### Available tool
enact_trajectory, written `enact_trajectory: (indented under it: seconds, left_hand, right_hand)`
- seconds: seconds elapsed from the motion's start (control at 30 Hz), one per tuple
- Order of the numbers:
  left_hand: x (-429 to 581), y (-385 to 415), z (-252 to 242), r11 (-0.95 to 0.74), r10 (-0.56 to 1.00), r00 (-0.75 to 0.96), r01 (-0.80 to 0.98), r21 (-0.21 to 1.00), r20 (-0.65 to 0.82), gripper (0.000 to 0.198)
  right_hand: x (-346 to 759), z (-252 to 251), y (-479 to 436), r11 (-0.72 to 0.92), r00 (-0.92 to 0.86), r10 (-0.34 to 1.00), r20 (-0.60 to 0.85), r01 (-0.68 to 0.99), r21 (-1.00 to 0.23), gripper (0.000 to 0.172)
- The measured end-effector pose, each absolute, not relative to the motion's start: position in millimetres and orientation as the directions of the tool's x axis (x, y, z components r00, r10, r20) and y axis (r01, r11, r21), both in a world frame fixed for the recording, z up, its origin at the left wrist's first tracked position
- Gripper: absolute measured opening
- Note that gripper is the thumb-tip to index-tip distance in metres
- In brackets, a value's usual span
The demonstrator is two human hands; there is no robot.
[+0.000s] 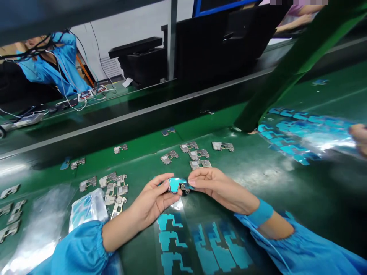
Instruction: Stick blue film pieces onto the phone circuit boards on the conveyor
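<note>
In the head view, my left hand [153, 198] grips the left side of a small metal circuit part with a blue film [174, 185] on its face. The fingers of my right hand [212, 183] are pinched at the film's right end. Below the hands lie a sheet with several blue film cutouts [172, 241] and another sheet of blue cutouts [220, 248]. Behind my right hand, several metal parts [200, 164] rest on the green table [143, 160].
More metal parts [110, 189] and a clear bag with blue pieces [86, 208] lie at left. A green post [272, 84] rises at right, beside many blue pieces [304, 130] and another person's hand [359, 137]. A shelf edge [129, 114] crosses behind; a person in blue [54, 63] is beyond.
</note>
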State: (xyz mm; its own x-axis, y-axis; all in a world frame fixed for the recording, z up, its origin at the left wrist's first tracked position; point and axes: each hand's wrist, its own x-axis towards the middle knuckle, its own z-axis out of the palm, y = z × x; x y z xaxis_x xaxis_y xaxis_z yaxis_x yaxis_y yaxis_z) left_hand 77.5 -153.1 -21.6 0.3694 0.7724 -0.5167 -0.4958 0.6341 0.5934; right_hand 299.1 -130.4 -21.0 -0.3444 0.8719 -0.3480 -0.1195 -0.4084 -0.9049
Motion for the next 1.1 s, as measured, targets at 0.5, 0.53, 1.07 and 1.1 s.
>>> enact_trajectory:
  seconds: [0.5, 0.53, 1.07, 1.1]
  left_hand:
    - [71.9, -154.0, -19.5, 0.637, 0.771, 0.450, -0.541, 0.550, -0.451, 0.022]
    - [71.6, -154.3, -20.0, 0.643, 0.766, 0.462, -0.540, 0.544, -0.447, 0.025]
    - [72.6, -156.7, -17.6, 0.681, 0.730, 0.566, -0.563, 0.468, -0.382, 0.032]
    - [72.6, -157.2, -17.5, 0.683, 0.729, 0.570, -0.561, 0.468, -0.380, 0.031]
  right_hand:
    - [298.5, -13.3, -139.1, -0.287, -0.205, 0.939, -0.276, -0.027, -0.957, 0.033]
    - [298.9, -12.6, -139.2, -0.286, -0.202, 0.939, -0.277, -0.016, -0.958, 0.034]
    - [311.9, -29.9, -140.8, -0.308, -0.265, 0.914, -0.307, 0.039, -0.951, 0.033]
    - [311.7, -29.7, -140.7, -0.309, -0.269, 0.913, -0.307, 0.037, -0.950, 0.033]
